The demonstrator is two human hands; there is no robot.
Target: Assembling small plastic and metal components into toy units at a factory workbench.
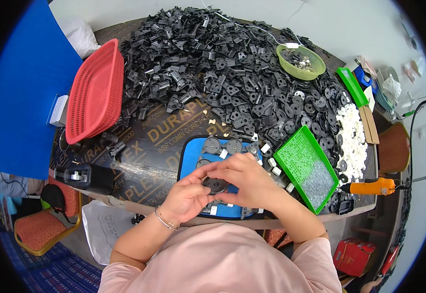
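Observation:
Both my hands meet over a blue mat (187,157) with a dark border. Between their fingers is a round black plastic disc (216,185), partly covered by them. My left hand (187,196), with bracelets on its wrist, pinches the disc's left side. My right hand (246,179) curls over it from the right. Beyond the fingers, more grey-black round parts with brackets, such as one round part (212,145), lie on the mat. Small white blocks (223,154) sit beside them.
A large heap of black plastic brackets (174,53) covers the far table. On the right are a green tray (296,158) of small metal pieces, an orange electric screwdriver (371,187), white parts (352,141) and a yellow-green bowl (301,73). A red basket (93,93) leans at left.

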